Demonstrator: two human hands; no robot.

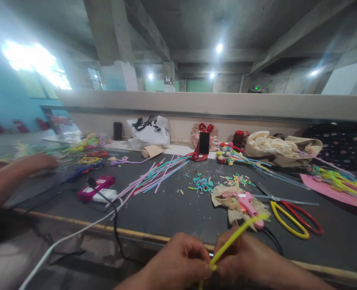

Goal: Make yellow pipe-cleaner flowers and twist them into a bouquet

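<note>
My left hand (181, 262) and my right hand (241, 253) meet at the table's front edge, both closed on one yellow pipe cleaner (237, 237). Its long end slants up to the right, and a short end hangs below my left fingers. Just beyond my right hand, a pink hot glue gun (249, 207) lies on crumpled brown paper (222, 197). To its right rest scissors (289, 219) with one yellow and one red handle. Small cut pieces in teal (203, 183) and mixed colours are piled behind the paper.
Pink, teal and blue pipe cleaners (154, 177) lie mid-table. A magenta power strip (98, 187) with cables is at left. Behind stand a phone (204, 143), a white bag (149, 133) and a cream cloth bag (275, 149). Another person's arm (21, 177) reaches in at far left.
</note>
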